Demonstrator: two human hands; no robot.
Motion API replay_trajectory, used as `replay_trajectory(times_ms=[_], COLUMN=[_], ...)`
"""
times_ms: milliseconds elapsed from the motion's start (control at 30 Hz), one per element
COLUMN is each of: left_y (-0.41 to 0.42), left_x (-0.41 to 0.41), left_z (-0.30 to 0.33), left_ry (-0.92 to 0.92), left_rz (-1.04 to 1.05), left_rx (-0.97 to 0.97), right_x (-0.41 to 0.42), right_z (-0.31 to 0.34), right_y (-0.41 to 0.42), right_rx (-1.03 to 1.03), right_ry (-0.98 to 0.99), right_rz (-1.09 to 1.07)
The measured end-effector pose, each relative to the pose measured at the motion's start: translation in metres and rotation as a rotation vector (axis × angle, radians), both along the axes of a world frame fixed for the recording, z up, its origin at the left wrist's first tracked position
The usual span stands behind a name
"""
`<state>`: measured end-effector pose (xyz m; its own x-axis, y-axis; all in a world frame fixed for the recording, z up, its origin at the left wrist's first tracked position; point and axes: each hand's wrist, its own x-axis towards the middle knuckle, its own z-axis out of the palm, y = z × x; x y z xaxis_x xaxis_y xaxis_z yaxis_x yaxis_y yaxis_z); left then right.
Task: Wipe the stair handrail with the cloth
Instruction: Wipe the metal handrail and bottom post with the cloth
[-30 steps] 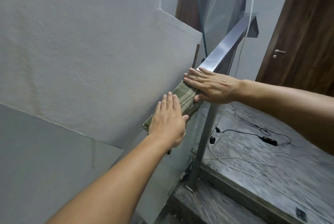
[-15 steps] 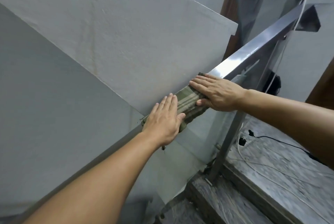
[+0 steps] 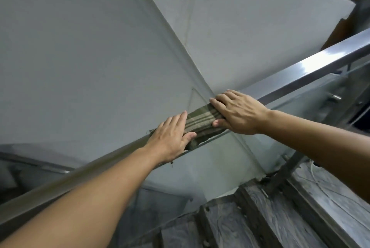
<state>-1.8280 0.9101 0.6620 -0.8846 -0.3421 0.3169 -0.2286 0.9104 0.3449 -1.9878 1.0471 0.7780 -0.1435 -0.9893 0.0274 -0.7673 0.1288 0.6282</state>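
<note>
A metal stair handrail (image 3: 312, 67) slopes from upper right to lower left in front of a pale wall (image 3: 80, 47), with grey stair treads (image 3: 280, 217) below its upper stretch. A green plaid cloth (image 3: 202, 122) is draped over the handrail at mid-length. The left hand (image 3: 170, 137) lies flat on the cloth's lower end, fingers straight and together, and the right hand (image 3: 240, 113) covers its upper end, thumb seemingly tucked under the handrail's near edge.
</note>
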Motion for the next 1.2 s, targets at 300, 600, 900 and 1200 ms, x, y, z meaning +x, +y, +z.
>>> replay_trajectory(times_ms=[300, 600, 900, 1200], left_y=[-0.057, -0.116, -0.167, -0.238], left_x=[0.108, 0.216, 0.297, 0.404], left_z=[-0.077, -0.164, -0.233, -0.318], left_ry=[-0.039, -0.077, -0.016, -0.006], left_rz=[0.128, 0.218, 0.230, 0.202], left_rx=[0.009, 0.074, 0.065, 0.054], right_x=[0.095, 0.191, 0.277, 0.392], right_z=[-0.077, -0.159, -0.222, -0.301], right_y=[-0.074, -0.143, -0.195, -0.262], right_rx=[0.035, 0.171, 0.168, 0.193], right_ry=[-0.046, -0.011, 0.019, 0.019], right_rz=[0.110, 0.273, 0.253, 0.255])
